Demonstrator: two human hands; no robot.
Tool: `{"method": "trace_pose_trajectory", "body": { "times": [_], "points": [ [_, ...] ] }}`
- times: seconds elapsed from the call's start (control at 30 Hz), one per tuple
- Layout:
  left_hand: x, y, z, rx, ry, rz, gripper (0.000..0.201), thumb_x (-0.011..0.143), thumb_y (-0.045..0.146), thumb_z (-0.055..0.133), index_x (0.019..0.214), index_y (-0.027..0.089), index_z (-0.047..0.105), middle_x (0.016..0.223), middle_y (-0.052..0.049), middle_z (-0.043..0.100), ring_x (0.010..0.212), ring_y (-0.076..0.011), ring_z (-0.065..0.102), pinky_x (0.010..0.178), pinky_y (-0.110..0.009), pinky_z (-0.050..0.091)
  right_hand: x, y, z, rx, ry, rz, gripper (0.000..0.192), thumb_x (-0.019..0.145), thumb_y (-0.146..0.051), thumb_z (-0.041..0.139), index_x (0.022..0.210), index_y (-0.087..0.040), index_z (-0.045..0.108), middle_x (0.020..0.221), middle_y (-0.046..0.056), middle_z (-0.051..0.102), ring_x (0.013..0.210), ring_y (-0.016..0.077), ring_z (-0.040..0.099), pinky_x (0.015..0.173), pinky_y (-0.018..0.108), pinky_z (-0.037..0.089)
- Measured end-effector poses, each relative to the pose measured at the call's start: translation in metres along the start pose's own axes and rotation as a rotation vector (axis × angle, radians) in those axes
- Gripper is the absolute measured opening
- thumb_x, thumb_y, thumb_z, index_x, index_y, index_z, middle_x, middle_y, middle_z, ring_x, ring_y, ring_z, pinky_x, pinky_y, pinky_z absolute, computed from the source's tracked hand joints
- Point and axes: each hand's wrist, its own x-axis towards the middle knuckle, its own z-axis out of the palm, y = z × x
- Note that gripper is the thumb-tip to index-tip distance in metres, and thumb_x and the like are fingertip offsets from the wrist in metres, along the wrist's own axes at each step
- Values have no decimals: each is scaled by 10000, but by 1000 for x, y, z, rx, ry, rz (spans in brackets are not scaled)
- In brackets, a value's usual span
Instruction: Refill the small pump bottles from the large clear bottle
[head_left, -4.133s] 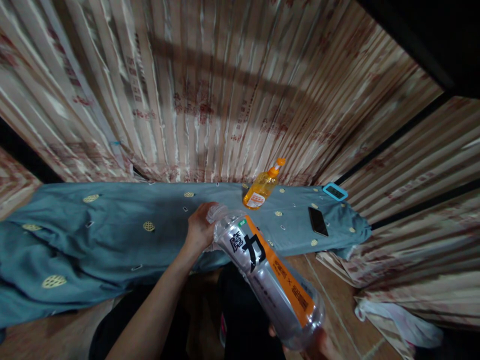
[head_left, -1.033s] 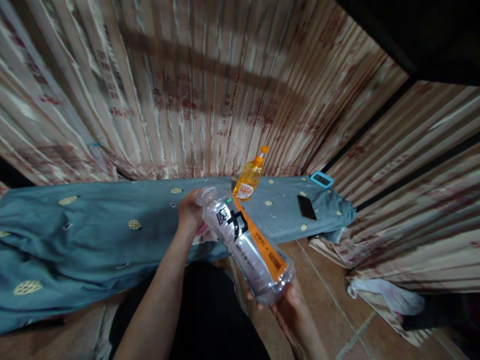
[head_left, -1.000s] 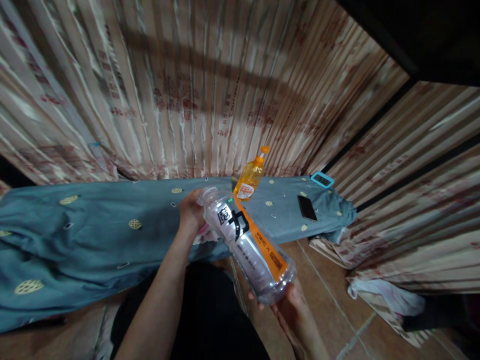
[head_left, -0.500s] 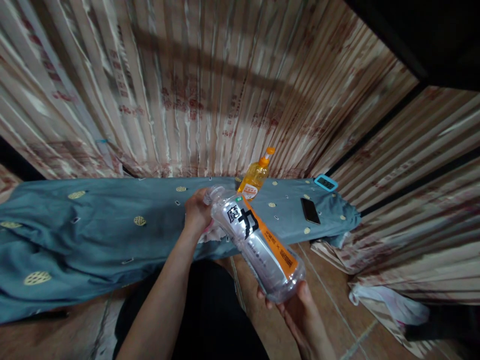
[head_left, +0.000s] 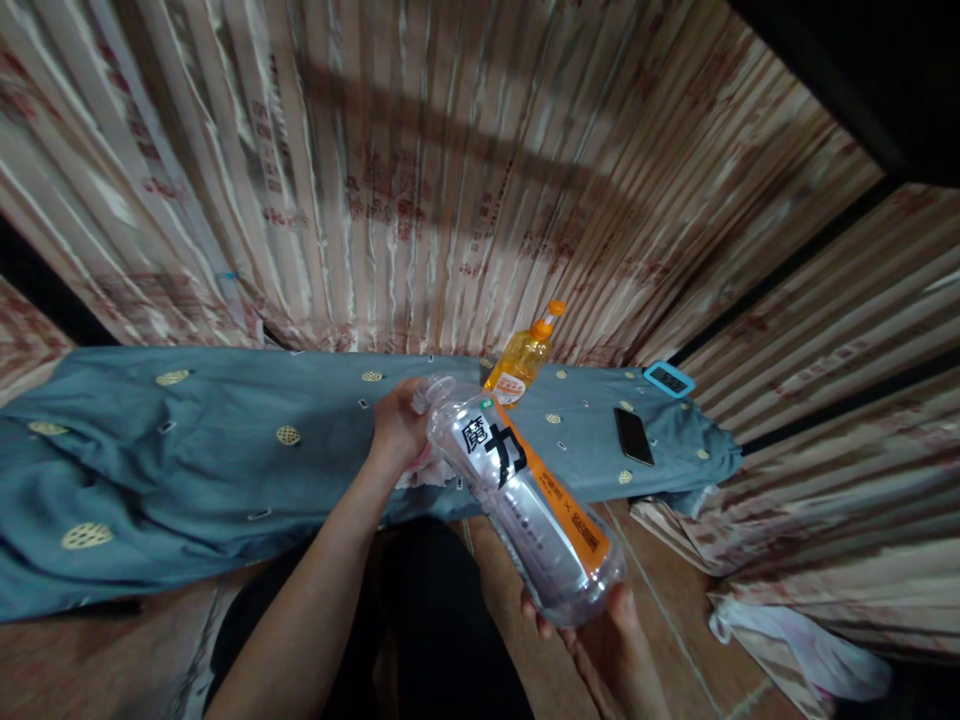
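A clear plastic bottle (head_left: pixel 517 500) with an orange and silver label is held tilted between my hands, its neck to the upper left and its base to the lower right. My left hand (head_left: pixel 397 425) is closed around the neck end. At the base, my right hand (head_left: pixel 600 640) grips the bottle from below with thumb and fingers. Under the left hand and partly hidden by the bottle lies a crumpled pinkish-white cloth (head_left: pixel 427 470). Just behind the bottle stands a pump bottle of yellow liquid (head_left: pixel 519 362) with an orange top.
A grey-green cloth with yellow prints (head_left: pixel 225 430) covers the long surface ahead. A black phone (head_left: pixel 634 436) and a blue-framed digital clock (head_left: pixel 669 379) rest on its right part. Pleated curtains (head_left: pixel 420 180) hang behind and at the right. A white bag (head_left: pixel 810 640) lies low at the right.
The view has shifted slightly, so the surroundings appear a little further right. Both hands keep the same hold on the clear bottle, which stays tilted the same way.
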Motion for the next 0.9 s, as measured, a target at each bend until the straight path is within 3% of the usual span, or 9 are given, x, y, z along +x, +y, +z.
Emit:
{"method": "trace_pose_trajectory", "body": {
  "times": [0.3,0.5,0.7,0.9],
  "points": [
    [-4,4,-4,-51,11,-27,265,906,354,732,1070,234,903,1177,-118,937,1130,-357,887,1001,-443,711,-2,3,-10,-63,32,20,718,647,-792,1126,1075,-253,921,939,100,977,675,256,883,588,307,648],
    [-3,2,-3,-72,5,-24,276,898,432,708,1001,248,886,1193,-109,944,1151,-355,878,1031,-414,702,-3,-1,-7,-54,-16,21,652,672,-779,1123,983,-252,898,962,119,978,692,261,872,594,305,633],
    [-3,2,-1,-89,12,-28,309,909,454,681,1001,242,886,1190,-124,943,1143,-376,882,1019,-462,710,-4,-5,-2,-63,-32,16,720,670,-769,1131,1148,-260,957,918,113,975,681,230,867,593,261,637],
    [-3,2,-3,-85,-2,-31,250,884,394,723,1011,250,883,1223,-115,942,1201,-363,877,1055,-434,703,-7,-5,-1,-69,-35,21,715,676,-778,1123,1144,-262,963,904,122,977,695,231,881,609,255,643]
  ]
}}
